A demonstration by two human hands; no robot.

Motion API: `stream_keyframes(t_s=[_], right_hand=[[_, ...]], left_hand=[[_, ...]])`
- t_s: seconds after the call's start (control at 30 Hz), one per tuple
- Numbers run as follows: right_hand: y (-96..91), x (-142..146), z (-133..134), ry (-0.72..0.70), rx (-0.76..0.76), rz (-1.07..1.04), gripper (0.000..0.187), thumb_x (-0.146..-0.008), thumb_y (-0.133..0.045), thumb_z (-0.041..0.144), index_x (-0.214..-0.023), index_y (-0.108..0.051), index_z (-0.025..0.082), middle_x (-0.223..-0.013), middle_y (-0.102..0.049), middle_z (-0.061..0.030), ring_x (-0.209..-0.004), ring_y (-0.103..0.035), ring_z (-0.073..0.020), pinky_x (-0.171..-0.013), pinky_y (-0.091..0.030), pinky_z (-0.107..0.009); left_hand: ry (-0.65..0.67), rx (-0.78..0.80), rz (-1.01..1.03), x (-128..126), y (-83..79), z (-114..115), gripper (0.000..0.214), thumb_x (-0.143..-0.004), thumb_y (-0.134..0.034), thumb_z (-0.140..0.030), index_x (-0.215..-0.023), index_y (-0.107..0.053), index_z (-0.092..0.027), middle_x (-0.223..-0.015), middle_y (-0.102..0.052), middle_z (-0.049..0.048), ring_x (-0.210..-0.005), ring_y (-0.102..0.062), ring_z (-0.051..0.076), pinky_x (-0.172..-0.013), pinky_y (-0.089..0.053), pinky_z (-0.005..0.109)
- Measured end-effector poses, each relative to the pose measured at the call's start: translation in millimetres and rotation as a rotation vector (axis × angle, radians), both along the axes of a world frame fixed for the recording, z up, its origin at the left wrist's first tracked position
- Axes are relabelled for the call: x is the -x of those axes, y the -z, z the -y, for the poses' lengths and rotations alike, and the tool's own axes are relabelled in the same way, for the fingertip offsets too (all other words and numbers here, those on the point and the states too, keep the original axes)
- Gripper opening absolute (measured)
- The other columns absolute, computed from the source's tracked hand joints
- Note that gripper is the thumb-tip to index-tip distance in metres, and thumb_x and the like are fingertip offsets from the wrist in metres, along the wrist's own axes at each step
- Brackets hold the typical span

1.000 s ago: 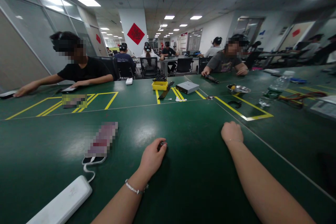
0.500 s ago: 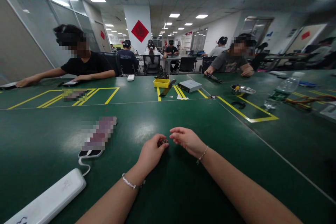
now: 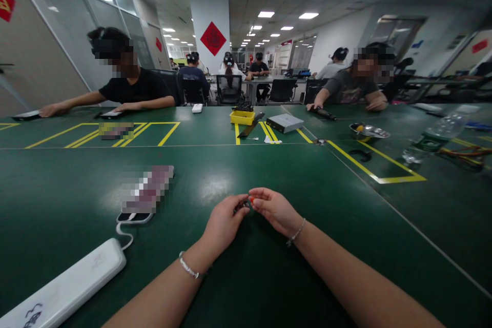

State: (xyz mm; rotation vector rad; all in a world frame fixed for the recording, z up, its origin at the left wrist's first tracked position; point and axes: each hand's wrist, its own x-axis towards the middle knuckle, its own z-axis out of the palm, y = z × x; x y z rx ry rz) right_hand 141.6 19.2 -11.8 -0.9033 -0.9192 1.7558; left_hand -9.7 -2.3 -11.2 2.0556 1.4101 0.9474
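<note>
Orange bit (image 3: 251,200) now shows pinched in the right hand (image 3: 280,211) — which has swung in from three o'clock — just at two o'clock of the small dark object (image 3: 241,207) the left hand (image 3: 222,221) grips over the bench (image 3: 192,174); both seem jointly engaged.

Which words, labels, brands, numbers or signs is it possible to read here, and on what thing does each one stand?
No text can be read with certainty.
Red diamond sign on the pillar: dark character, too blurred to quote.
Green bottle label: too blurred.
White oblong device: dark marks, no readable word.
Red sign at left edge: cut off, unreadable.
</note>
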Motion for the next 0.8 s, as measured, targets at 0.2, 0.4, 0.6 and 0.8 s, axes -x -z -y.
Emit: stream_keyframes(t_s=[0.2, 0.4, 0.6, 0.8], right_hand=[[1.6, 4, 5, 0.072, -0.048, 0.021, 0.02, -0.054, -0.071, 0.023, -0.068, -0.059, 0.013, -0.067, -0.059, -0.0001, -0.062, -0.052, -0.0075, -0.063, -0.041, -0.024], [0.8, 12, 11, 0.154, -0.217, 0.171, 0.015, -0.059, -0.066, 0.022, -0.072, -0.061, 0.016, -0.073, -0.062, -0.0008, -0.072, -0.056, -0.0127, -0.073, -0.042, -0.029], [-4.8, 20, 25, 0.257, -0.31, 0.348, 0.017, -0.069, -0.057, 0.027, -0.083, -0.062, 0.02, -0.085, -0.063, -0.0025, -0.084, -0.057, -0.0165, -0.081, -0.043, -0.034], [0.2, 23, 37, 0.263, -0.377, 0.379, 0.03, -0.076, -0.05, 0.033, -0.103, -0.058, 0.023, -0.109, -0.056, -0.0036, -0.102, -0.05, -0.0185, -0.092, -0.037, -0.037]], left_hand=[[-0.087, -0.028, 0.016, -3, -2.4, 5, 0.012, -0.073, -0.054, -0.022, -0.085, -0.056, -0.02, -0.077, -0.058, -0.001, -0.07, -0.054, 0.014, -0.064, -0.042, 0.026], [-0.121, -0.057, 0.035, -5, -2.4, 7, 0.01, -0.074, -0.054, -0.026, -0.081, -0.056, -0.02, -0.074, -0.057, -0.0004, -0.068, -0.053, 0.014, -0.063, -0.042, 0.026], [-0.171, -0.093, 0.041, -5, -3.7, 8, 0.01, -0.074, -0.054, -0.028, -0.08, -0.057, -0.02, -0.072, -0.056, -0.0007, -0.067, -0.052, 0.013, -0.061, -0.041, 0.025], [-0.208, -0.154, 0.031, -4, -5.1, 10, 0.005, -0.074, -0.055, -0.024, -0.076, -0.056, -0.019, -0.073, -0.056, -0.0006, -0.07, -0.052, 0.013, -0.065, -0.04, 0.026]])
